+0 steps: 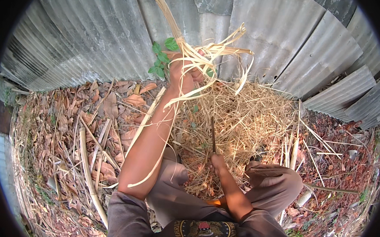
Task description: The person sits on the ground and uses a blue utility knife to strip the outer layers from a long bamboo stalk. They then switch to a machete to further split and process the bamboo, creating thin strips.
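My left hand (pixel 184 73) is raised at arm's length toward the metal wall, its fingers closed round a bundle of pale split bamboo strips (pixel 171 18). Thin curled ends of the strips hang over the fingers and down along the forearm. Lower down, between my knees, my right hand (pixel 216 162) grips a knife (pixel 213 134); its narrow dark blade points away from me, over the shavings and apart from the bundle. The handle is hidden inside my fist.
A corrugated metal wall (pixel 272 32) closes off the far side. Beneath my hands lies a heap of straw-coloured shavings (pixel 245 121). Dry leaves (pixel 111 106) and a bamboo pole (pixel 88 173) cover the left ground. A green leafy plant (pixel 160 59) grows beside the wall.
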`<state>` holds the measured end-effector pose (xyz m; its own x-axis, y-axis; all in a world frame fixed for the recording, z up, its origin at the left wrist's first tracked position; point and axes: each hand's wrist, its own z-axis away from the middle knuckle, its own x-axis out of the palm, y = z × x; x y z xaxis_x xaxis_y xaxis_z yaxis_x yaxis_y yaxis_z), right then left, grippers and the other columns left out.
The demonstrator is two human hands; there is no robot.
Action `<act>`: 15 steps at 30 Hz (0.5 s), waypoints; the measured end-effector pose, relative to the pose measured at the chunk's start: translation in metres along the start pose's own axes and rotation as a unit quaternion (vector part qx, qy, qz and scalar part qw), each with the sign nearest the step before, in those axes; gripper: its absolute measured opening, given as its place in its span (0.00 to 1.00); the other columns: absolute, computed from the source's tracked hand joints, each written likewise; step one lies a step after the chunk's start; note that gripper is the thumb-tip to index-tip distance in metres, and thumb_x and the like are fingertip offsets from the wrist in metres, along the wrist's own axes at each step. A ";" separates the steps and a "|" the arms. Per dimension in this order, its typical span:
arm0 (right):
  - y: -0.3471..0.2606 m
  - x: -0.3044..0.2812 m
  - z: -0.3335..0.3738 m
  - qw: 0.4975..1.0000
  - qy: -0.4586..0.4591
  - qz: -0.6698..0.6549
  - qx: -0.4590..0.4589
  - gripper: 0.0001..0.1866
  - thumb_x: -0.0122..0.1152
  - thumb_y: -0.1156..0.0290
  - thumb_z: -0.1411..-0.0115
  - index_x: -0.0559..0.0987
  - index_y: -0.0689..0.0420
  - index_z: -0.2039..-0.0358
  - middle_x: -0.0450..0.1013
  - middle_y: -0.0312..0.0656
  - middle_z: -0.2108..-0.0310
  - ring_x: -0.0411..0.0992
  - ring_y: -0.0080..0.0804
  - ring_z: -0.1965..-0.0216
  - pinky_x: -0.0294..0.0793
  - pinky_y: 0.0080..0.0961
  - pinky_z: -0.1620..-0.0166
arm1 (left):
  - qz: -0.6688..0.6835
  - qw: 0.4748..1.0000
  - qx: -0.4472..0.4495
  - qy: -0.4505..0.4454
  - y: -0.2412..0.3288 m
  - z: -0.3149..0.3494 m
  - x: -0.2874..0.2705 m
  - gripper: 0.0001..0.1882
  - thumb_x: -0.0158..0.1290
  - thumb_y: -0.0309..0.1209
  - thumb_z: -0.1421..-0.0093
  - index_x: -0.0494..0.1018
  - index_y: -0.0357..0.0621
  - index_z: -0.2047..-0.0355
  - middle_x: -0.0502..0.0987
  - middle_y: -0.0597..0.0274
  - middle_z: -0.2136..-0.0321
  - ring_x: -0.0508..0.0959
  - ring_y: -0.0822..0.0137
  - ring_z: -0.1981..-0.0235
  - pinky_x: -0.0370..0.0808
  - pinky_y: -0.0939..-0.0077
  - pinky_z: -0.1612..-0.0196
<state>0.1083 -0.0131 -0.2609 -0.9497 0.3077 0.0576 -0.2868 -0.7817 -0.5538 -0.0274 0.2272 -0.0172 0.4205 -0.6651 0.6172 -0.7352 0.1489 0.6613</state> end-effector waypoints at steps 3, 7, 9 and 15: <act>0.004 0.004 0.010 0.992 -0.011 -0.128 0.005 0.09 0.50 0.70 0.42 0.67 0.62 0.75 0.58 0.35 0.90 0.58 0.26 0.91 0.61 0.28 0.86 | -0.009 0.997 -0.001 0.081 0.006 -0.010 0.030 0.05 0.44 0.29 0.38 0.67 0.43 0.69 0.65 0.67 0.79 0.64 0.74 0.79 0.63 0.78 0.76; -0.023 0.018 0.062 0.987 0.005 -0.100 -0.121 0.08 0.51 0.73 0.42 0.66 0.60 0.76 0.60 0.35 0.90 0.58 0.23 0.91 0.61 0.25 0.86 | -0.165 0.964 0.115 0.172 -0.006 -0.004 0.016 0.08 0.45 0.32 0.36 0.67 0.43 0.71 0.64 0.69 0.83 0.61 0.77 0.85 0.56 0.80 0.83; -0.053 0.027 0.083 0.977 0.020 -0.089 -0.192 0.09 0.51 0.73 0.42 0.66 0.58 0.79 0.61 0.35 0.89 0.58 0.21 0.91 0.59 0.23 0.86 | -0.222 0.913 0.110 0.325 -0.010 -0.009 0.040 0.09 0.46 0.34 0.37 0.67 0.43 0.73 0.62 0.69 0.85 0.62 0.76 0.85 0.58 0.79 0.82; -0.068 0.068 0.092 0.823 0.016 -0.191 -0.535 0.07 0.51 0.76 0.42 0.64 0.58 0.76 0.56 0.30 0.88 0.58 0.21 0.88 0.59 0.18 0.83 | -0.282 0.836 0.196 0.429 -0.014 -0.013 0.024 0.19 0.49 0.33 0.41 0.58 0.47 0.87 0.57 0.76 0.88 0.55 0.80 0.86 0.50 0.77 0.81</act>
<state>0.0512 0.0111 -0.1432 -0.8070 0.4482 0.3845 -0.2720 0.2958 -0.9157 0.0001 0.2190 -0.0065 0.8619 0.2446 0.4443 -0.3391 -0.3735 0.8634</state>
